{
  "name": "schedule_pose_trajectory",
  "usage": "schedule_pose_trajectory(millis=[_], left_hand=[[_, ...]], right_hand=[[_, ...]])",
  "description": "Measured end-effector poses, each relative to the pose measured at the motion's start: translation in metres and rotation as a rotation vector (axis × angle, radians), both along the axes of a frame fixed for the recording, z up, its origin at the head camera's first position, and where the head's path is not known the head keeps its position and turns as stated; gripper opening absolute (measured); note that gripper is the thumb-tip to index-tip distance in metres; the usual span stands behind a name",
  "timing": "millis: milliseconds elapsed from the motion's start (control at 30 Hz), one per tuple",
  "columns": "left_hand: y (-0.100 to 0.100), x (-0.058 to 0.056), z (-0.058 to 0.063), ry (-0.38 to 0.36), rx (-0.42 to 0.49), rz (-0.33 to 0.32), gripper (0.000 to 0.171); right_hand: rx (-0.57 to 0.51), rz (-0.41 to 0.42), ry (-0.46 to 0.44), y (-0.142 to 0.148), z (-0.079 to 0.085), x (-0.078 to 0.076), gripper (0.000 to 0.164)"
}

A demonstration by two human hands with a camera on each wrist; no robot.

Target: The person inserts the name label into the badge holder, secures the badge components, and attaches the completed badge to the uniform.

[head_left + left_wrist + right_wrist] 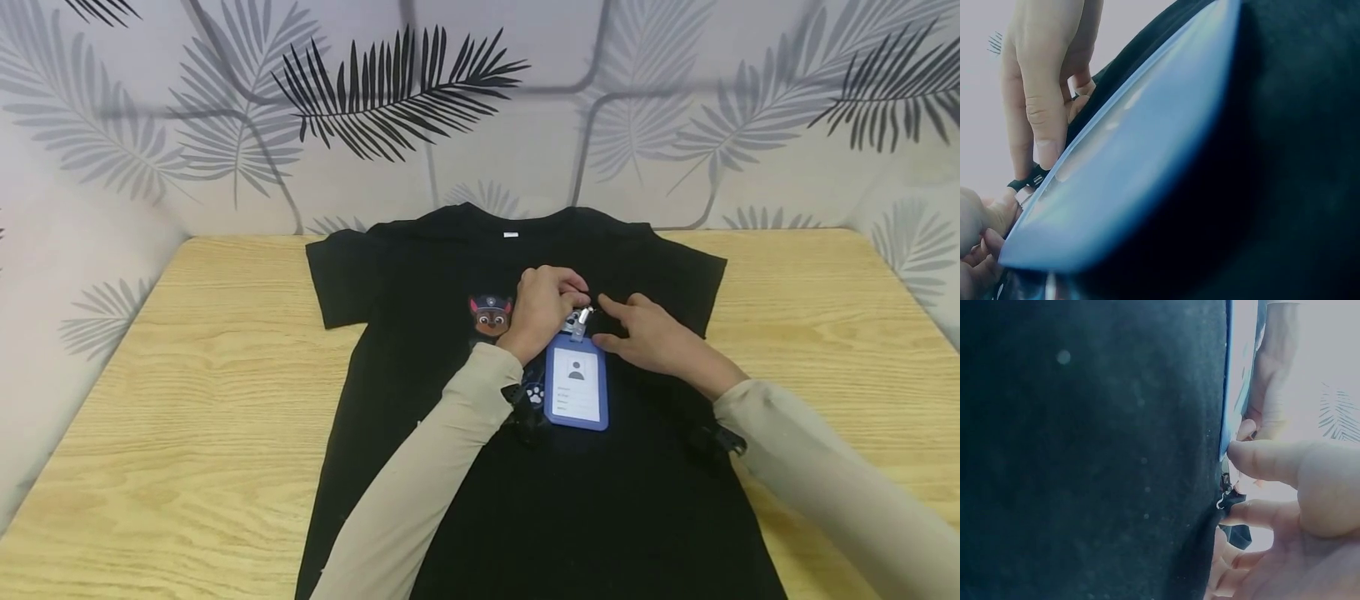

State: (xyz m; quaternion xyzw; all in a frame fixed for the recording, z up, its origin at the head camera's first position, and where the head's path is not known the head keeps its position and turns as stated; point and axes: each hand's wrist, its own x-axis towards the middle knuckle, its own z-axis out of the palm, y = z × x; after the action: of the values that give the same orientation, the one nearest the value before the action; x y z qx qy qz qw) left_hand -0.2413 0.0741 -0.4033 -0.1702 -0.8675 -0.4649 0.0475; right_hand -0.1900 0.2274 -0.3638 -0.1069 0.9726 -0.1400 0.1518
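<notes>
A blue badge holder (pixel 576 387) with a printed white card lies on the chest of a black T-shirt (pixel 592 508). From its top, a clear strap leads to a small metal clip (pixel 584 317). My left hand (pixel 542 310) bends over the clip from the left, and its fingertips pinch around it, partly hidden. Coming from the right, my right hand (pixel 652 337) has thumb and fingers extended. In the right wrist view, its thumb (pixel 1263 461) touches the badge's edge and its index finger reaches the shirt fabric beside the clip. The left wrist view shows the badge holder (pixel 1129 144) large and blurred.
The T-shirt is spread on a wood-grain table (pixel 225 400), its neckline toward the back edge. A cartoon dog print (pixel 491 317) shows left of the left hand. Behind stands a wall covering with leaf patterns (pixel 405 100). Dark wrist straps (pixel 723 437) sit over the sleeves.
</notes>
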Motion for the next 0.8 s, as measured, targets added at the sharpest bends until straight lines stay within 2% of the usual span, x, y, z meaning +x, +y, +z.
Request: schedule_pose_trajectory(millis=[400,600,700,800], left_hand=[[0.0048,0.0021,-0.0017,0.026,-0.020,0.014,0.004],[0.0049,0.0034,-0.0056,0.007,-0.030,0.031,0.004],[0.0046,0.0031,-0.0066,0.007,-0.014,0.027,0.006],[0.0037,0.0013,-0.0060,0.022,-0.011,-0.011,0.006]], right_hand=[[0.010,0.015,0.005,0.0033,-0.0013,0.0012,0.067],[0.001,0.040,0.007,0.0035,-0.0030,0.0003,0.067],[-0.001,0.050,0.013,0.0034,-0.0029,-0.0003,0.067],[0.005,0.055,0.020,0.0040,-0.0032,-0.0003,0.066]])
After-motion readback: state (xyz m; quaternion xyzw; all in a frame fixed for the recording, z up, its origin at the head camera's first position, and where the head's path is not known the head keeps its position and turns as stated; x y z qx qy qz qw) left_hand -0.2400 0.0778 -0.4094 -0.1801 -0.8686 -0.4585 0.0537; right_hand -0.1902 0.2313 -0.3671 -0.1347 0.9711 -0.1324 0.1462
